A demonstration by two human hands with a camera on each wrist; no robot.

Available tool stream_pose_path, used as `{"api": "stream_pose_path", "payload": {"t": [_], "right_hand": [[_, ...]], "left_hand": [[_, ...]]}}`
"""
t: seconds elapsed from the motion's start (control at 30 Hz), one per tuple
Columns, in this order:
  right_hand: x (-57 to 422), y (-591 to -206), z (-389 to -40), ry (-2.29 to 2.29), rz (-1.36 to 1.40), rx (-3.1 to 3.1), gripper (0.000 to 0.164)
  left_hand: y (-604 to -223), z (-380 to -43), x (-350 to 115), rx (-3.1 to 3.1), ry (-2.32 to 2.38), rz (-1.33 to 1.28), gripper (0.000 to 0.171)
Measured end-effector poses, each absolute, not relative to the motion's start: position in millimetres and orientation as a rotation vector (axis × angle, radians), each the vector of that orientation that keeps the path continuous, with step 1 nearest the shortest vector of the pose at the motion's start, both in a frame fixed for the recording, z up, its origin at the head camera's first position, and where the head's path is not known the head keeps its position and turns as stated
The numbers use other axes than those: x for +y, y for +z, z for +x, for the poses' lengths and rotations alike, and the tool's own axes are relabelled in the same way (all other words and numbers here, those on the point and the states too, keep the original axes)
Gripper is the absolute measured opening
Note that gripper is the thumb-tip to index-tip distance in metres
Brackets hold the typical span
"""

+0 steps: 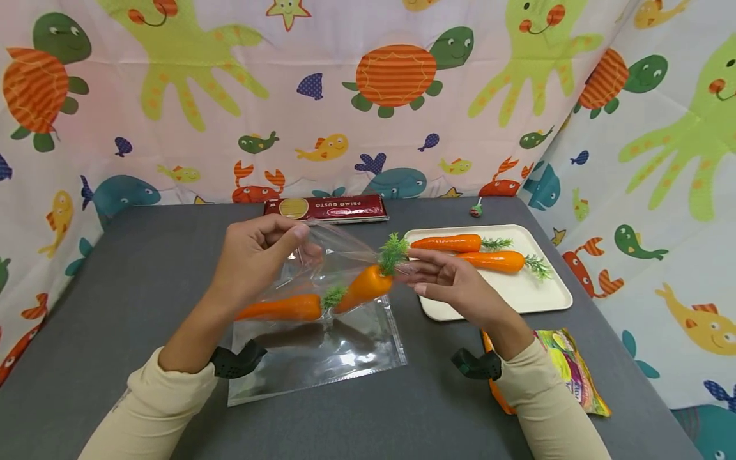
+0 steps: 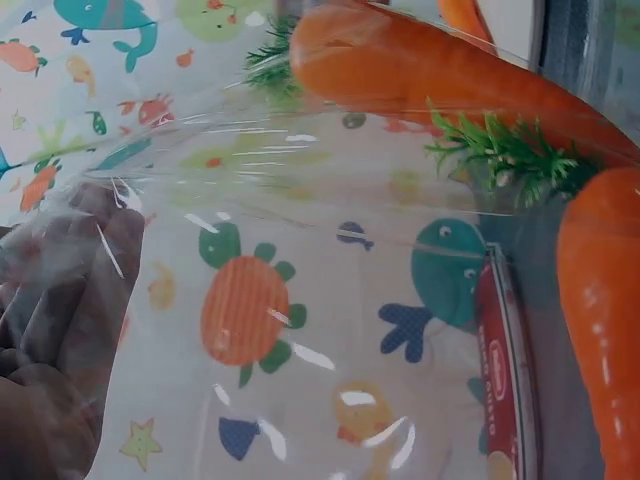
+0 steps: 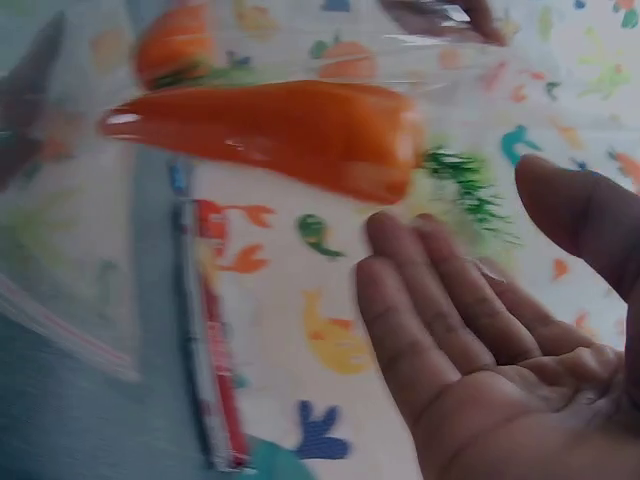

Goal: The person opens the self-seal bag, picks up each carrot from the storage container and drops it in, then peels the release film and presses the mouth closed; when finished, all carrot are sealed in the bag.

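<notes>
My left hand (image 1: 255, 252) pinches the edge of a clear plastic bag (image 1: 356, 348) and lifts it off the grey table. One toy carrot (image 1: 287, 308) lies inside the bag, its green tuft toward the middle. A second carrot (image 1: 363, 289) tilts at the bag's right side, narrow end down and leafy top up; in the left wrist view this carrot (image 2: 400, 65) appears behind the film. My right hand (image 1: 451, 281) is beside its leafy top, fingers extended. In the right wrist view the right hand's palm (image 3: 510, 370) faces up, fingertips close below the carrot (image 3: 290, 130).
A cream tray (image 1: 494, 294) at the right bears two more carrots. Behind the bag lies a red biscuit packet (image 1: 345, 209). A lollipop (image 1: 476, 208) is near the back edge, and a colourful snack pouch (image 1: 575, 370) lies partly under the right forearm. Patterned curtains (image 1: 397, 147) border the table.
</notes>
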State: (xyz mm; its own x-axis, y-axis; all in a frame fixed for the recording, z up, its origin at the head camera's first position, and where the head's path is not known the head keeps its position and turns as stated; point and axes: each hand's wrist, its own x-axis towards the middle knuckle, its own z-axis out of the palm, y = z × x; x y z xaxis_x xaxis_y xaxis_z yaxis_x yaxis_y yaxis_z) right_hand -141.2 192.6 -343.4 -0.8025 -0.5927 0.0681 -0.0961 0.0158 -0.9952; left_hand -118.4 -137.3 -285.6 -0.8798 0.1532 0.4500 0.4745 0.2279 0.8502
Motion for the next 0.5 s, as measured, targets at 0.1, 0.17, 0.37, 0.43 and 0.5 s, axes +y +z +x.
{"api": "stream_pose_path", "payload": {"t": [0.1,0.17,0.37,0.43,0.5], "right_hand": [[185.1,-355.5,-144.0,-1.904,-0.658,1.862,0.059],[179.2,-359.7,-145.2,-1.932,-0.577,1.902,0.059],[168.3,-367.8,-151.7,-1.970,-0.481,1.926,0.047],[166.3,-369.6,-153.5,-1.961,-0.500,1.915,0.040],[164.9,-370.4,-154.7,-1.961,-0.512,1.918,0.036]], "left_hand": [[-283.6,-118.3,-137.5,-2.233,-1.713,-0.608,0.013],[-282.9,-118.5,-137.0,-2.216,-1.747,-0.629,0.013],[-280.2,-118.4,-137.9,-2.217,-1.771,-0.657,0.014],[-279.0,-118.1,-139.5,-2.228,-1.768,-0.664,0.014],[-277.5,-117.4,-141.4,-2.247,-1.759,-0.664,0.014]]}}
